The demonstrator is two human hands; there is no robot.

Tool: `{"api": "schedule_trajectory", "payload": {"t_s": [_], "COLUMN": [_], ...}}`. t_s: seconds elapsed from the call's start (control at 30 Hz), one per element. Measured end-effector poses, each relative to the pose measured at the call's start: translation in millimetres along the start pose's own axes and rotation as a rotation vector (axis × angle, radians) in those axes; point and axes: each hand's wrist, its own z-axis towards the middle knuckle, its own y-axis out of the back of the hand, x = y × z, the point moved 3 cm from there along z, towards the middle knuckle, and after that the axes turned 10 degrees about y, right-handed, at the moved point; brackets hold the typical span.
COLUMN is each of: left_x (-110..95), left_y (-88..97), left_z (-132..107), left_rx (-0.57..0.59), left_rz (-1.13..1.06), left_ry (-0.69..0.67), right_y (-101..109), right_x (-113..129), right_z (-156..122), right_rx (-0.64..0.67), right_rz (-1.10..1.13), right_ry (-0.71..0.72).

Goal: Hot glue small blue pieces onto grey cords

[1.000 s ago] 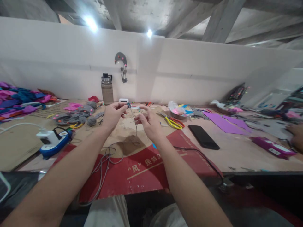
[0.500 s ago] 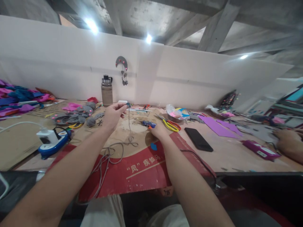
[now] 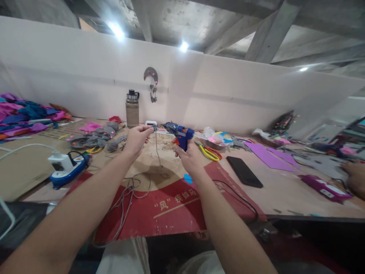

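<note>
Between the thumb and fingers of my left hand (image 3: 138, 140) is pinched a small teal piece (image 3: 154, 127). A grey cord (image 3: 157, 152) hangs from it and runs down into loose loops on the red and tan board (image 3: 176, 217). My right hand (image 3: 189, 154) is wrapped round the handle of a blue hot glue gun (image 3: 180, 135), held above the board. Its nozzle points left toward the teal piece, a short gap away. A small blue scrap (image 3: 188, 178) lies on the board below my right wrist.
Scissors (image 3: 210, 153), a black phone (image 3: 244, 172) and purple sheets (image 3: 266, 155) lie to the right. A blue power strip (image 3: 69, 173), grey felt pieces (image 3: 94, 139) and a bottle (image 3: 132, 109) stand left. Another person's hand (image 3: 355, 176) is at the far right, near a magenta box (image 3: 325, 187).
My right hand has lifted the glue gun off the board and brought its nozzle toward the left hand. The left hand keeps its pinch. The view has shifted slightly.
</note>
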Motion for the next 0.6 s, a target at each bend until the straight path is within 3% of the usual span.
{"api": "schedule_trajectory", "payload": {"t_s": [0.27, 0.6], "left_x": [0.7, -0.1], "left_y": [-1.9, -2.4], "left_z": [0.1, -2.8], "left_rx": [0.004, -0.011], "left_rz": [0.036, 0.119], "left_ry": [-0.016, -0.079], "right_y": [0.2, -2.9], "right_x": [0.6, 2.9], "right_z": [-2.8, -3.9], "right_rx": [0.053, 0.086], "right_rz": [-0.225, -0.317], "right_ry": [0.103, 0.137]}}
